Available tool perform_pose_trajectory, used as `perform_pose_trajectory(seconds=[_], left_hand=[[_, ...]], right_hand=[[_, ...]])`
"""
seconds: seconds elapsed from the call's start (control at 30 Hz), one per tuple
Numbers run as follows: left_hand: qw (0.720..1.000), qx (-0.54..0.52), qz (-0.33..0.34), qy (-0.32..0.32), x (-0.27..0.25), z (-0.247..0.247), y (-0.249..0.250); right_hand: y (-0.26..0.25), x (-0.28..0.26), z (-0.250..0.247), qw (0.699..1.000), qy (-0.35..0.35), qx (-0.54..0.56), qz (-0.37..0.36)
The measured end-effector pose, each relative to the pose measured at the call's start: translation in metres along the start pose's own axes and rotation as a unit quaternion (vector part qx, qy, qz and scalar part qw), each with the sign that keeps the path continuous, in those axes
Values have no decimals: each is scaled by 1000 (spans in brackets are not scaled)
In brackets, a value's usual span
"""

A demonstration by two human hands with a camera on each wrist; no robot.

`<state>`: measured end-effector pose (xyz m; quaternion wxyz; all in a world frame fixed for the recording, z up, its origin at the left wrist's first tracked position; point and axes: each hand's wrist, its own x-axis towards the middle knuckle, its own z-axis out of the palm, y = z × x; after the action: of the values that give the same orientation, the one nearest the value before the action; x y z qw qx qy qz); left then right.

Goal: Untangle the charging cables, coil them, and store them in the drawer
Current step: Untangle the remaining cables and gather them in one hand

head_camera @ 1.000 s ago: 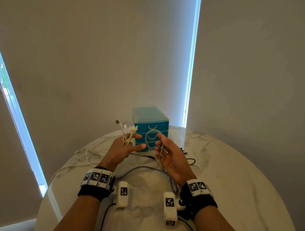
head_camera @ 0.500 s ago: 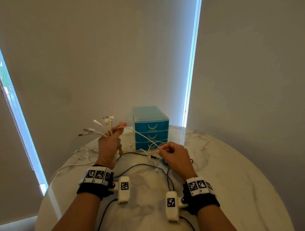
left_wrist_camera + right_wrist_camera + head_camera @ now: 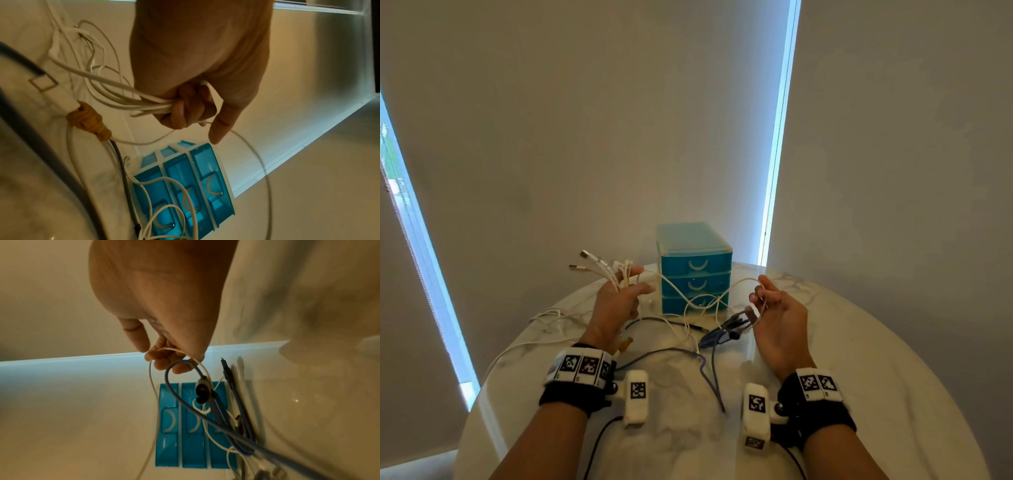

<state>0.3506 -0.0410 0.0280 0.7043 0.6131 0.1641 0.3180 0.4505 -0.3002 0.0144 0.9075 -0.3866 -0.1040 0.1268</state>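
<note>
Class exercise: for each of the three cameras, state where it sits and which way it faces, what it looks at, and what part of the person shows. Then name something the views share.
Head: worn on the head, facing forward and down at the table; both forearms, left hand and right hand show.
Left wrist: looks along the left hand gripping the white cables.
Right wrist: looks along the right hand holding a thin white cable and a grey cable.
Shared: all three show the blue drawer unit, drawers shut.

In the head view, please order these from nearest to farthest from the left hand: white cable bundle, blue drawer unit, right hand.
1. White cable bundle: in the left hand grip.
2. Blue plastic three-drawer unit: just beyond, toward the middle.
3. Right hand: past the drawers, opposite side.
</note>
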Motion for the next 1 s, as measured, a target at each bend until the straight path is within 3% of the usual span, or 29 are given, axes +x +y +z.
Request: perform_pose_trajectory(seconds=[0.2,0.33,0.47,0.57,0.67,0.9,1.0], left_hand=[[996,6,41,-76,-10,8,8],[986,79,36,-143,-13,8,7],[967,112,-8,-231,-21,14,9],[953,202,32,-225,-32,20,16],[942,219,74,-243,-38,23,16],[935,209,67,-279,-39,21,18],[942,227,72,-235,-39,22,20]], right_hand=[[20,-11,23,987,-74,-134,-52],[34,-12,27,975,-79,-201,-58],[34,-11,30,982,-85,-168,-31],[31,-15,34,989,-97,-108,-6],[30,-19,38,986,-127,-111,6],[39,-18,41,966,-177,-190,-14],[42,-15,43,962,-163,-220,-13]])
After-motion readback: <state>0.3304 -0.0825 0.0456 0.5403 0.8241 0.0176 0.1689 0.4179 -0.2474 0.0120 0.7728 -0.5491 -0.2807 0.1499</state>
